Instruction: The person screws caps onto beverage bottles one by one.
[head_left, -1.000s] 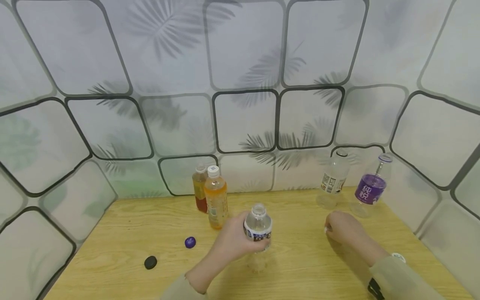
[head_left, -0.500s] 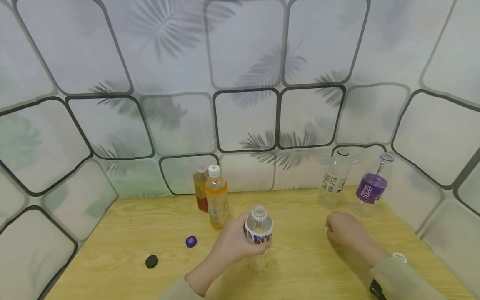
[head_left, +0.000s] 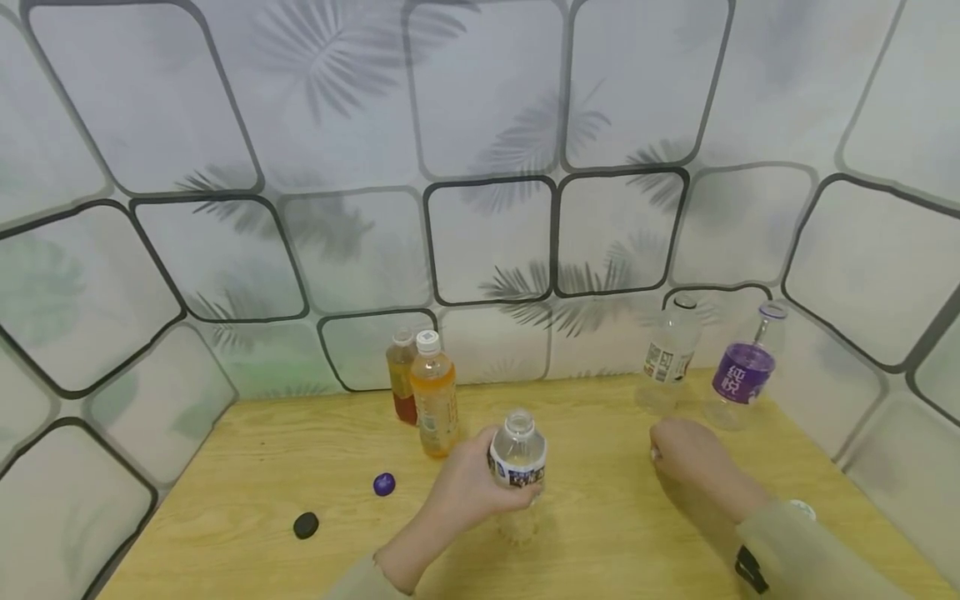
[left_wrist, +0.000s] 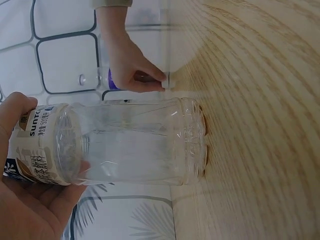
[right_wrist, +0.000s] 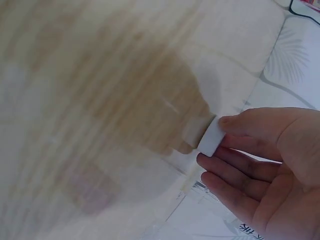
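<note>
My left hand (head_left: 472, 479) grips a clear plastic bottle (left_wrist: 135, 142) around its labelled upper part. The bottle stands upright with an uncapped mouth, its base at the table (left_wrist: 260, 165). Off to the right, my right hand (head_left: 690, 454) pinches a white bottle cap (right_wrist: 212, 136) between thumb and fingertips, right at the tabletop. From the left wrist view the cap shows as a small white edge under the right fingertips. In the head view the right hand's back hides most of it.
Left of the left hand stand an orange drink bottle (head_left: 435, 404) with a white cap and a yellow-red bottle (head_left: 402, 379). A purple cap (head_left: 384, 484) and a black cap (head_left: 306, 525) lie nearer. At the back right are a clear bottle (head_left: 666, 358) and a purple-labelled bottle (head_left: 742, 373).
Both hands keep nearly the same places, the left on the bottle and the right on the cap. Only a slight shift of the head view shows.
</note>
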